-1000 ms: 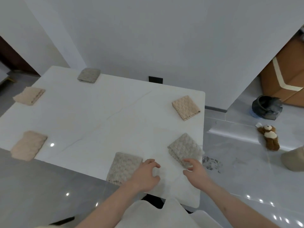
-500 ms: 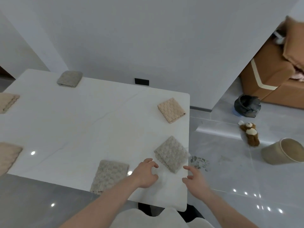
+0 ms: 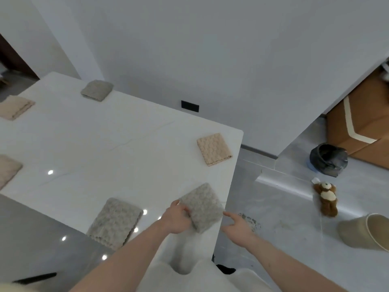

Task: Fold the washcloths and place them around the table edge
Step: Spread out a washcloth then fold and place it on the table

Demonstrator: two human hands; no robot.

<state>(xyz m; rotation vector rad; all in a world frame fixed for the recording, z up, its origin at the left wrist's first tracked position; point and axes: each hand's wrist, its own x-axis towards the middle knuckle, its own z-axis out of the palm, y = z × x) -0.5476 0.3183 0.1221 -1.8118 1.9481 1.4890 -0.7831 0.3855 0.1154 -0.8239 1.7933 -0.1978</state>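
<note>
The left hand (image 3: 179, 218) grips a folded grey washcloth (image 3: 202, 207) at the worktop's (image 3: 126, 144) near right edge, while the right hand (image 3: 237, 228) hovers just beside it, fingers relaxed and holding nothing.

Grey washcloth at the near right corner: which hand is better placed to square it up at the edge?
Left. The left hand already holds the grey washcloth at its near-left side, whereas the right hand hovers open beyond the table edge, off the cloth.

Six folded washcloths (image 3: 213, 149) lie near the edges of the white table (image 3: 109, 144).
</note>
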